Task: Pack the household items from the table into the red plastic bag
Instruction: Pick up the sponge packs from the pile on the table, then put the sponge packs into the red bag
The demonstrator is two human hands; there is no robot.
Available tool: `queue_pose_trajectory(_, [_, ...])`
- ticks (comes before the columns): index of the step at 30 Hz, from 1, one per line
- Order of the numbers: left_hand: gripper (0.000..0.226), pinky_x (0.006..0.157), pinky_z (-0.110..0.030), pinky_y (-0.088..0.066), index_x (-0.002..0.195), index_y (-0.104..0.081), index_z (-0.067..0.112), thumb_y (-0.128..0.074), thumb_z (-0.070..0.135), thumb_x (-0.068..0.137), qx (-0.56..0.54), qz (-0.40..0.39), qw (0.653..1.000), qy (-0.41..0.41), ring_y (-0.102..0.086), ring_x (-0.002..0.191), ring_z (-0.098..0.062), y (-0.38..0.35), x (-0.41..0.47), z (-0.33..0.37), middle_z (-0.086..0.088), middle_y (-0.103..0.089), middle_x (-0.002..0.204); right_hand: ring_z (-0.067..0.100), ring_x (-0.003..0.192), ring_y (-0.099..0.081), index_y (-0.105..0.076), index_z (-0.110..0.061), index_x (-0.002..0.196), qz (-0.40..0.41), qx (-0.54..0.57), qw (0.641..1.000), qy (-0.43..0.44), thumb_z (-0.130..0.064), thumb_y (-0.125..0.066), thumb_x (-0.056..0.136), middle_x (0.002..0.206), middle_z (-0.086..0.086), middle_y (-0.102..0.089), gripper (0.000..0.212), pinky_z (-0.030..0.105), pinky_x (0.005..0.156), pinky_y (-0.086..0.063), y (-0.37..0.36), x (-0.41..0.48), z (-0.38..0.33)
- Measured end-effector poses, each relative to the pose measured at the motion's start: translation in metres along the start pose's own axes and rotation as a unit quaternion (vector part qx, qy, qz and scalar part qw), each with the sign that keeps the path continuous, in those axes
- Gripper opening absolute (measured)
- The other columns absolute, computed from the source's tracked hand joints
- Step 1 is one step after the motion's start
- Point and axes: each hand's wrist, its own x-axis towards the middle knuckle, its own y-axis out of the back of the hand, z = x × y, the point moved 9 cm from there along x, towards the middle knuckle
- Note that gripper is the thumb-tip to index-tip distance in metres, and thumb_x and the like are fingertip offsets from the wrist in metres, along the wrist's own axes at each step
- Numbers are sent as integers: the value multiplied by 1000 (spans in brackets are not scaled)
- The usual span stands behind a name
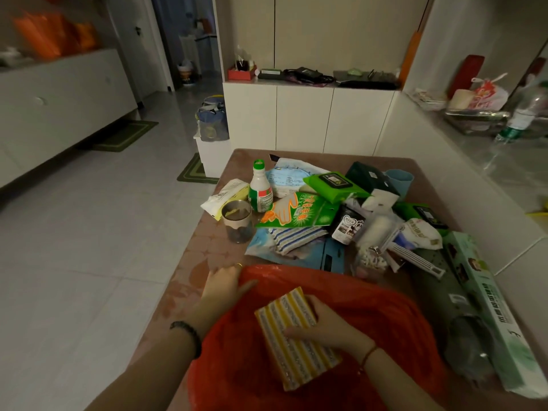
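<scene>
Striped sponge pack (296,336), gripped by right hand (326,327); red plastic bag (385,315) rim pinched by left hand (222,283); mouth collapse risked if released.

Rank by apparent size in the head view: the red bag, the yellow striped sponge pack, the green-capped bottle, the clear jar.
1. red bag
2. yellow striped sponge pack, though it sits nearest the camera
3. green-capped bottle and clear jar: too alike to rank

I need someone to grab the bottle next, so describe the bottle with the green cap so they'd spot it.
Look at the pile on the brown table, far left side. The bottle stands upright beside a clear lidded jar. It alone is white with a green cap and label.
</scene>
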Motion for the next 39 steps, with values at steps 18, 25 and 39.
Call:
queue_pose_trajectory(18, [35, 76, -13, -42, 122, -44, 16, -53, 10, 89, -297, -146, 944, -6, -47, 102, -12, 4, 30, 13, 1, -51, 106, 26, 88, -60, -53, -6, 111, 301, 172, 937, 37, -27, -63, 85, 96, 10, -59, 34, 30, 68, -52, 139, 52, -38])
queue_pose_trajectory(25, [33, 77, -9, -49, 120, -43, 25, -51, 11, 91, -507, -112, 854, -44, -54, 101, -5, 33, 49, 36, 4, -53, 115, 26, 96, -55, -45, -2, 126, 216, 421, 880, -41, -17, -51, 92, 102, 13, -58, 37, 35, 83, -48, 136, 112, -55])
queue_pose_trajectory(39, [83, 109, -45, -34, 143, -28, 26, -58, 52, 70, -319, 151, 929, -116, -39, 133, -21, 66, 49, 88, -7, -44, 144, 27, 104, -59, -59, -17, 106, 139, 426, 878, 168, -10, -46, 93, 109, 6, -64, 20, 45, 86, -51, 120, 12, -143])
